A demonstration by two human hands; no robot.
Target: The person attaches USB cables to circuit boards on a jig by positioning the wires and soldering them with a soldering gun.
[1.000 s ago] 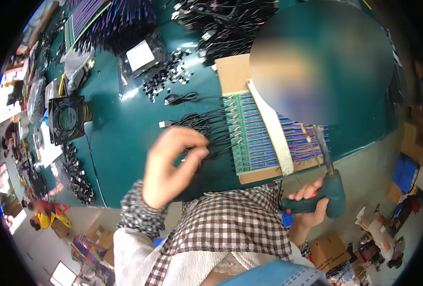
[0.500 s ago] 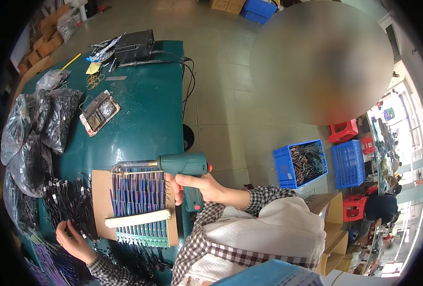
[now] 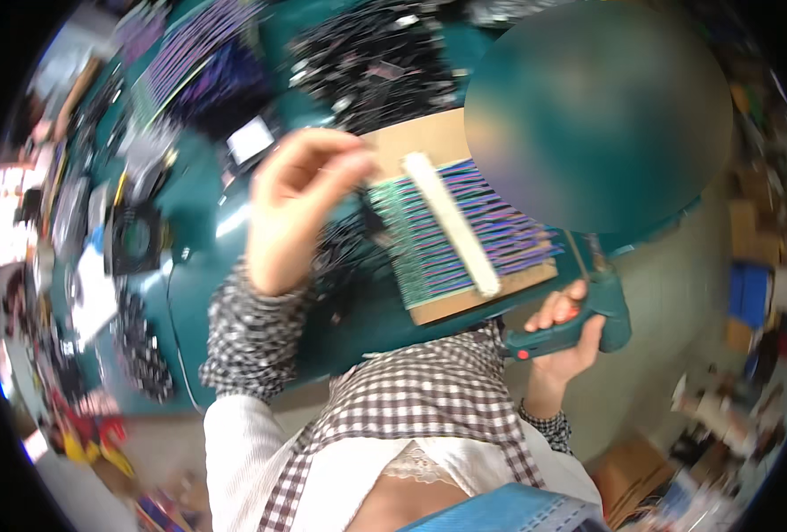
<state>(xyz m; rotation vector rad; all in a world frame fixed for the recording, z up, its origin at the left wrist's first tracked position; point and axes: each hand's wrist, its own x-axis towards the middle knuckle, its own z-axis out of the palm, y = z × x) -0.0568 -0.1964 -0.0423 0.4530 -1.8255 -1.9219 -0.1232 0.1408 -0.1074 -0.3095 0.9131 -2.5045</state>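
In my right hand [image 3: 568, 341] is a green pistol-grip heat gun [image 3: 608, 310], its slim metal barrel pointing up beside the board's right edge. My left hand [image 3: 297, 199] hovers left of the cardboard sheet [image 3: 424, 139], fingers loosely curled, thumb and fingertips apart and blurred; nothing shows in it. Across the sheet lie rows of purple, blue and black wires [image 3: 513, 232] joined to small green circuit boards [image 3: 402, 235] along the left side. A long off-white bar [image 3: 454, 226] rests on top of the wires.
A pile of black cables [image 3: 371, 66] lies behind the sheet on the green table [image 3: 349, 332]. Purple wire bundles [image 3: 203, 44] sit at the far left. Dark loose cables [image 3: 353, 244] lie beside the sheet. A black device [image 3: 134, 238] and a thin cord [image 3: 176, 332] are at left.
My view has swung round, so the table layout appears turned. My left hand has lifted off the black cables. The heat gun has moved from over the wires to beside the sheet.
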